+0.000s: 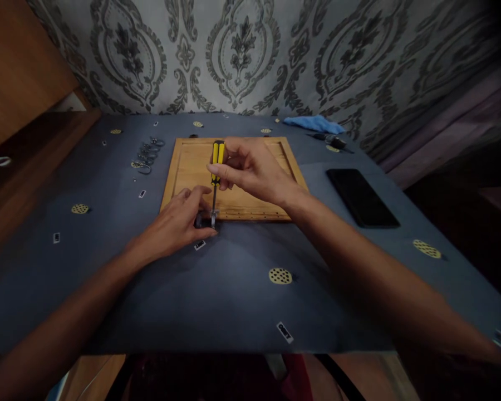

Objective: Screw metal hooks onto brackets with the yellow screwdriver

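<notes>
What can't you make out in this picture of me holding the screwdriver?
All in the head view:
End of the screwdriver: too small to see its contact with the metal piece.
That piece's left part: partly covered by the left grip.
Part of the wooden board: behind the right grip.
Dark item near the blue cloth: too dim.

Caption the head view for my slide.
Right hand holds a yellow-and-black screwdriver upright at a metal piece by the near edge of a wooden board, left hand alongside.

Tabletop (pixel 234 301) free before board (pixel 187 167); phone (pixel 362 198) obstructs right, hooks (pixel 149 149) left.
</notes>
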`<control>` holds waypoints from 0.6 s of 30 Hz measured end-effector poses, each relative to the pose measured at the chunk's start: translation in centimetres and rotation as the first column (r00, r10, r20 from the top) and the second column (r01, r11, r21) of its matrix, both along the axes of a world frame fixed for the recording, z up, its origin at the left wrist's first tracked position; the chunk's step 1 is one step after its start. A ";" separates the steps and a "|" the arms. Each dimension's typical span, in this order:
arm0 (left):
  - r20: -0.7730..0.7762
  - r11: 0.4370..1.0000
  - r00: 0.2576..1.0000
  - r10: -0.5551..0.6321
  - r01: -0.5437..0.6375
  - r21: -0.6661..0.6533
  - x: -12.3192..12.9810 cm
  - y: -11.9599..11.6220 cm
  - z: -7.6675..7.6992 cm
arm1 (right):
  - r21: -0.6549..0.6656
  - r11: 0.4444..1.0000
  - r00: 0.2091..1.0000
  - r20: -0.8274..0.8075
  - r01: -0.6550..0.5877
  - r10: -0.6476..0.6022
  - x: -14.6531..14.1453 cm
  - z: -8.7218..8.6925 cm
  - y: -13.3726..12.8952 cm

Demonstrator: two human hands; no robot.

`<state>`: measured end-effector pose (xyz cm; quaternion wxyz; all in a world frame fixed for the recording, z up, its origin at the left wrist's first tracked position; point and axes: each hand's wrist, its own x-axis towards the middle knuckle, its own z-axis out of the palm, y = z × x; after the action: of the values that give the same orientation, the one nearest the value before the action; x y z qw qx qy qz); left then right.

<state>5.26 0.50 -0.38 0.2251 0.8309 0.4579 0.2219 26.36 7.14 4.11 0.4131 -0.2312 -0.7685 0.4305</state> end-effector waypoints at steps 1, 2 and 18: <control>0.002 1.000 1.000 0.005 -0.005 -0.002 0.0 0.0 -0.1 | -0.003 1.000 0.999 -0.021 0.029 -0.029 0.2 0.0 -0.3; 0.002 1.000 1.000 0.010 -0.010 -0.006 0.0 0.0 -0.1 | 0.000 0.998 0.997 -0.043 0.067 -0.067 0.4 0.0 -0.6; -0.001 0.999 1.000 -0.018 0.018 -0.041 -0.3 -0.1 0.1 | 0.058 0.964 0.964 -0.068 0.260 -0.256 1.8 -0.6 -2.1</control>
<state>5.01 0.43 -0.27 0.2436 0.8304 0.4550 0.2098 28.14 5.09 3.47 0.4959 -0.3025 -0.7331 0.3538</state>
